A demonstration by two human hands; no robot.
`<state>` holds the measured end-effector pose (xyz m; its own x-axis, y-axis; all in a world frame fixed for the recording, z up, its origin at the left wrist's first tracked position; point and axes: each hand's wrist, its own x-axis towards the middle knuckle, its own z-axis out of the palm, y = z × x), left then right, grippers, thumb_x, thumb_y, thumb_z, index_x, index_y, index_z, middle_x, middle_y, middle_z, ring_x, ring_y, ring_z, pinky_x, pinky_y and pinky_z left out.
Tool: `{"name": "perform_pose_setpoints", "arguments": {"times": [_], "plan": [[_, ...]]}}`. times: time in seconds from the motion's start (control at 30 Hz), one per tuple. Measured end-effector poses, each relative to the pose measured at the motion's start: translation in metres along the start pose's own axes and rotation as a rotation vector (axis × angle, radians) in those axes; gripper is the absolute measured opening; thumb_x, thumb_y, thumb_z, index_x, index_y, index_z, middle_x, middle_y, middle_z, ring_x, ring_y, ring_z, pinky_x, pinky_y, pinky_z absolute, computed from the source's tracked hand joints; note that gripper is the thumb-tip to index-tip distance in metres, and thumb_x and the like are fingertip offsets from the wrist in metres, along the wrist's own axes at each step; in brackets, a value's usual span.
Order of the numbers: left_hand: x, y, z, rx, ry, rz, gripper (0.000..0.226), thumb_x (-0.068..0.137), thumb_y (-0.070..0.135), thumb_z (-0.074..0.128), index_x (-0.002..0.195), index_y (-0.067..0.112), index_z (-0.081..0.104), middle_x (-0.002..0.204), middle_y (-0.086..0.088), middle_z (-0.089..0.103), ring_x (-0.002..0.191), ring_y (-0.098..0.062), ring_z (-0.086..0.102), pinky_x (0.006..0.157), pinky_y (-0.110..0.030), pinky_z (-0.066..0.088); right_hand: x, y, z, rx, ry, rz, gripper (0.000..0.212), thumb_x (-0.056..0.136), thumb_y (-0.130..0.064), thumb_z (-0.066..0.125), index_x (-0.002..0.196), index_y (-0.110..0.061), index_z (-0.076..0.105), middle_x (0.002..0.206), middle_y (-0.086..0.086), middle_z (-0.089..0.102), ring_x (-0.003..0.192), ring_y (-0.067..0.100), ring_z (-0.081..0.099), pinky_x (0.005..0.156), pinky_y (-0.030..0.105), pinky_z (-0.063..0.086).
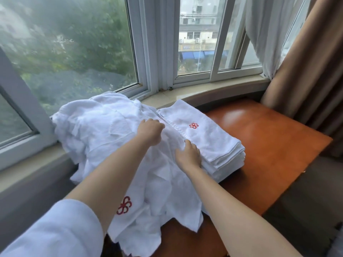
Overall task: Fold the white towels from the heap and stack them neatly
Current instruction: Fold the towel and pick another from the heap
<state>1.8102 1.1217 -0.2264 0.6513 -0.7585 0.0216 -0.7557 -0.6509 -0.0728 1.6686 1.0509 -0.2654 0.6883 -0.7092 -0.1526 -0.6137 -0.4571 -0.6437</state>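
On the orange counter (pixel 269 145) by the window there is a big heap of white towels (pixel 104 130), and it covers the left part of the counter up to the window sill (pixel 167 98). Just to the right of the heap, and touching it, stands the stack of folded towels (pixel 209 140). Its long axis runs from the far left, near the sill, toward the near right edge of the counter. The top towel shows a red logo (pixel 194 125).

Both hands are on the line where the heap meets the stack. The left hand (pixel 150 131) is at the far side, with its fingers curled down onto the cloth of the heap close to the far end of the stack. It looks like it pinches a fold of towel, but the fingertips are hidden, so this is my judgement only. The right hand (pixel 189 154) is at the near side, and its grip seems to close on cloth at the left edge of the stack. I cannot tell surely whether this cloth is a loose towel from the heap or a folded one.

The next loose towel lies directly under and to the left of both hands, so it is equally near to each. I think the coming move is to lift it up and toward the person, away from the stack. The risk is to drag the folded edge with it.

A second red logo (pixel 124 205) shows on a loose towel at the near edge.
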Motion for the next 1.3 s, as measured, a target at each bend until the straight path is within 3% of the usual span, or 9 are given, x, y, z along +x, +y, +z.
{"name": "perform_pose_setpoints", "arguments": {"times": [0.23, 0.37, 0.5, 0.77, 0.93, 1.0, 1.1, 1.2, 1.3], "plan": [[-0.034, -0.042, -0.013, -0.106, 0.254, -0.421, 0.054, 0.096, 0.038, 0.049, 0.143, 0.017, 0.033, 0.142, -0.009, 0.039, 0.129, -0.030, 0.037, 0.103, -0.045, 0.032, -0.003, -0.044, 0.027, 0.295, -0.266, -0.077, 0.088, 0.090, -0.049, 0.056, 0.155, -0.022, 0.003, 0.154, 0.003, 0.034, 0.138, 0.024, 0.037, 0.105, 0.036, 0.037], [-0.045, -0.066, -0.017, -0.299, 0.081, -0.699, 0.054, 0.089, 0.042, 0.059, 0.131, 0.013, 0.042, 0.131, -0.013, 0.045, 0.119, -0.032, 0.045, 0.086, -0.038, 0.041, 0.004, -0.053, 0.045, 0.068, -0.069, -0.091, 0.075, 0.086, -0.052, 0.058, 0.147, -0.019, 0.030, 0.142, 0.007, 0.043, 0.132, 0.031, 0.037, 0.105, 0.042, 0.035], [-0.050, -0.080, -0.027, -0.614, 0.070, -0.712, 0.014, 0.083, 0.021, 0.059, 0.082, 0.010, 0.051, 0.102, -0.013, 0.060, 0.083, -0.027, 0.052, 0.064, -0.028, 0.040, -0.001, -0.068, 0.042, 0.280, 0.111, -0.204, 0.051, 0.087, -0.024, 0.057, 0.137, -0.017, 0.046, 0.135, 0.007, 0.047, 0.128, 0.028, 0.039, 0.106, 0.039, 0.033], [-0.097, -0.066, -0.092, -1.042, 0.196, -0.553, 0.009, 0.056, 0.016, 0.046, 0.054, 0.007, 0.045, 0.056, -0.006, 0.042, 0.067, -0.024, 0.040, 0.049, -0.028, 0.029, -0.030, -0.093, 0.035, 0.325, -0.259, -0.595, 0.110, 0.074, -0.043, 0.079, 0.155, -0.024, 0.007, 0.161, -0.006, 0.011, 0.146, 0.011, 0.008, 0.119, 0.033, 0.011], [-0.142, -0.069, -0.098, -1.413, 0.446, -0.345, 0.010, 0.064, 0.003, 0.053, 0.062, 0.009, 0.061, 0.053, 0.005, 0.053, 0.050, -0.007, 0.046, 0.047, -0.016, 0.036, -0.053, -0.107, 0.039, 0.497, -0.297, -0.513, 0.033, 0.087, -0.033, 0.070, 0.114, -0.016, 0.063, 0.107, -0.003, 0.063, 0.103, 0.016, 0.057, 0.085, 0.028, 0.045], [-0.154, -0.073, -0.091, -1.395, 0.593, -0.390, 0.024, 0.075, -0.002, 0.057, 0.078, 0.021, 0.065, 0.062, 0.012, 0.061, 0.057, 0.001, 0.053, 0.053, -0.008, 0.041, -0.063, -0.102, 0.037, 0.567, -0.223, -0.491, 0.016, 0.093, -0.026, 0.062, 0.091, -0.012, 0.068, 0.097, -0.006, 0.056, 0.097, 0.013, 0.054, 0.080, 0.023, 0.039], [-0.168, -0.076, -0.074, -1.316, 0.502, -0.394, 0.051, 0.070, 0.012, 0.059, 0.121, 0.013, 0.059, 0.108, -0.002, 0.065, 0.095, -0.008, 0.058, 0.076, -0.012, 0.044, -0.077, -0.104, 0.026, 0.835, -0.262, -0.375, 0.025, 0.096, -0.016, 0.056, 0.116, -0.003, 0.062, 0.128, -0.001, 0.050, 0.115, 0.013, 0.051, 0.100, 0.026, 0.040], [-0.178, -0.074, -0.061, -1.174, 0.505, -0.395, 0.078, 0.073, 0.040, 0.056, 0.147, 0.027, 0.033, 0.149, -0.001, 0.032, 0.136, -0.013, 0.029, 0.108, -0.028, 0.029, -0.095, -0.116, 0.004, 1.007, -0.215, -0.402, 0.035, 0.096, -0.013, 0.053, 0.131, -0.011, 0.056, 0.130, -0.002, 0.057, 0.118, 0.011, 0.053, 0.105, 0.027, 0.041], [-0.179, -0.073, -0.058, -0.955, 0.466, -0.367, 0.088, 0.072, 0.068, 0.044, 0.150, 0.039, 0.019, 0.159, 0.004, 0.009, 0.145, -0.014, 0.005, 0.118, -0.039, 0.010, -0.113, -0.123, -0.023, 1.166, -0.054, -0.503, 0.017, 0.093, -0.018, 0.055, 0.104, -0.011, 0.066, 0.100, -0.005, 0.064, 0.092, 0.004, 0.057, 0.085, 0.021, 0.047]]}}
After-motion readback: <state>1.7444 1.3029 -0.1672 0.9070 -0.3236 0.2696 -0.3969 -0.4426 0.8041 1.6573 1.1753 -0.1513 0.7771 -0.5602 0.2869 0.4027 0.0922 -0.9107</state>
